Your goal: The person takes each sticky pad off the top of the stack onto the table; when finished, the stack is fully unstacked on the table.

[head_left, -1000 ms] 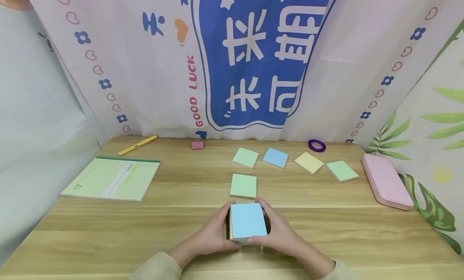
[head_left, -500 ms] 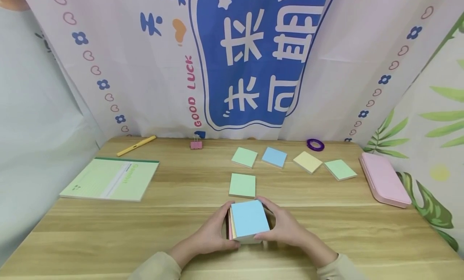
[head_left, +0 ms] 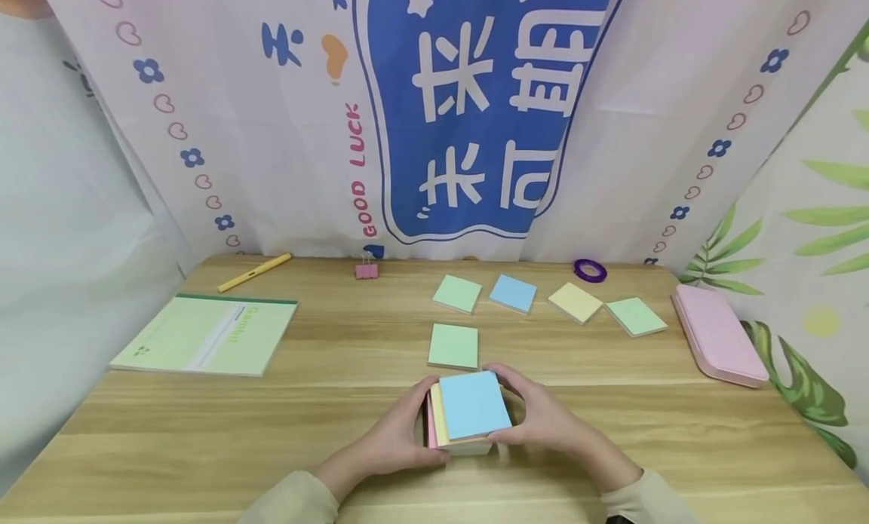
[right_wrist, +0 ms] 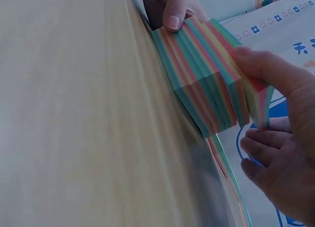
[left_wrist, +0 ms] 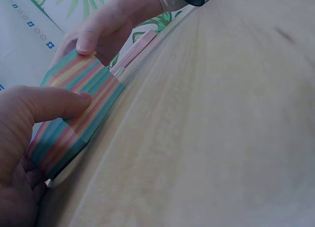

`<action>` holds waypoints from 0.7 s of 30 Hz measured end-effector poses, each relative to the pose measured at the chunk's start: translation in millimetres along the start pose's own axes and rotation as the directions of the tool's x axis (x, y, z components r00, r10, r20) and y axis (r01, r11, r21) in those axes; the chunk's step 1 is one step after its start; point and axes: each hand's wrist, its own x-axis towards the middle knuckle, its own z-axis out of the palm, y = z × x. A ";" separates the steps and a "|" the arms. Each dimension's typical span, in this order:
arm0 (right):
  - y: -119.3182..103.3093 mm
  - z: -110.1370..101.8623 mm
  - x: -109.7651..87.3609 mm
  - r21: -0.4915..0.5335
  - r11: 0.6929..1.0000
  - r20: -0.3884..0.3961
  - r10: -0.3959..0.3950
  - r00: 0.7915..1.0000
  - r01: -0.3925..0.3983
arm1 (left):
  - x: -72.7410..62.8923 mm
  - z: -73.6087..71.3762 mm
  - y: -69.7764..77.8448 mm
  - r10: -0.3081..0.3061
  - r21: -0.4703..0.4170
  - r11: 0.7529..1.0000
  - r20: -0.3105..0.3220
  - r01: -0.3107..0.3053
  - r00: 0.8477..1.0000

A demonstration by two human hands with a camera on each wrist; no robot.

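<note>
A tall stack of sticky note pads (right_wrist: 197, 84), with edges striped in green, blue, pink and yellow, stands on the table between both hands. My left hand (head_left: 397, 437) grips the stack's left side, thumb on the near face. On top, a blue sticky note pad (head_left: 475, 405) sits offset to the right, baring a yellow strip (head_left: 439, 418) and a pink edge beneath it at the left. My right hand (head_left: 539, 415) pinches the upper part of the stack between thumb and fingers at its right side. Seen from the right wrist, the upper pads are fanned out of line with the lower ones.
Beyond the stack lies a green pad (head_left: 453, 346). Further back are another green pad (head_left: 458, 293), a blue pad (head_left: 513, 293), a yellow pad (head_left: 575, 302) and a green pad (head_left: 636, 316). Around them: notebook (head_left: 210, 335), yellow pen (head_left: 255, 273), binder clip (head_left: 366, 271), purple tape (head_left: 590, 271), pink case (head_left: 720, 335).
My right hand has moved slightly right and away from me, sliding the top blue pad along. More of the yellow and pink layers shows at the left. My left hand stays in place.
</note>
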 end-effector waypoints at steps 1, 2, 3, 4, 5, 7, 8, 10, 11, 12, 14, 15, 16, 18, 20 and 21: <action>0.9 0.3 -0.3 0.003 1.000 0.012 0.005 1.000 -0.005 | -0.2 0.2 -0.2 -0.002 -0.004 1.000 0.003 0.002 1.000; 1.5 0.7 -0.4 -0.003 1.000 0.022 0.009 1.000 -0.009 | -0.4 0.3 -0.4 -0.004 -0.007 1.000 0.005 0.004 1.000; 1.3 1.0 -0.4 -0.006 1.000 0.032 0.015 0.999 -0.015 | -0.7 0.3 -0.5 -0.006 -0.010 1.000 0.006 0.006 1.000; 1.0 1.4 0.0 -0.016 1.000 0.040 0.016 0.999 -0.016 | -0.8 0.3 -0.6 -0.008 -0.014 1.000 0.007 0.008 1.000; 0.6 1.8 0.8 -0.025 1.000 0.046 0.014 0.999 -0.012 | -1.0 0.2 -0.6 -0.009 -0.016 1.000 0.007 0.009 1.000; -0.6 1.9 1.7 -0.053 0.999 0.051 0.012 0.999 -0.010 | -1.0 0.1 -0.5 -0.010 -0.018 1.000 0.007 0.010 1.000; -1.1 1.6 2.0 -0.069 0.998 0.052 0.014 0.999 -0.010 | -0.8 0.1 -0.5 -0.010 -0.018 1.000 0.007 0.010 1.000; -1.3 0.2 2.0 -0.085 0.996 0.060 0.016 0.998 -0.010 | -0.5 0.3 -0.4 -0.008 -0.017 1.000 0.008 0.008 1.000; -1.4 -0.9 1.6 -0.089 0.996 0.066 0.020 0.998 -0.014 | -0.4 0.5 -0.3 -0.009 -0.014 1.000 0.009 0.010 1.000; -1.5 -2.2 1.0 -0.089 0.996 0.075 0.023 0.997 -0.016 | -0.2 0.9 -0.3 -0.012 -0.011 1.000 0.010 0.012 1.000; -1.9 -5.3 -0.1 -0.107 0.994 0.095 0.023 0.995 -0.013 | 0.0 1.4 -0.3 -0.019 -0.006 1.000 0.012 0.019 1.000; -2.3 -6.8 -0.4 -0.119 0.993 0.105 0.021 0.994 -0.009 | 0.0 1.7 -0.3 -0.025 -0.004 1.000 0.013 0.025 1.000; -2.9 -8.3 -0.7 -0.145 0.989 0.114 0.018 0.993 -0.002 | 0.0 1.8 -0.3 -0.031 0.000 1.000 0.012 0.031 0.999; -4.8 -10.6 -0.8 -0.190 0.982 0.129 0.010 0.992 0.015 | -0.1 1.9 -0.2 -0.039 0.000 0.999 0.012 0.039 0.999; -6.5 -12.0 -0.7 -0.233 0.972 0.134 -0.002 0.991 0.034 | 0.0 1.7 0.0 -0.045 0.000 0.999 0.012 0.045 0.999; -7.2 -12.4 -0.7 -0.250 0.967 0.133 -0.009 0.991 0.042 | 0.1 1.7 0.0 -0.046 0.001 0.999 0.012 0.046 0.999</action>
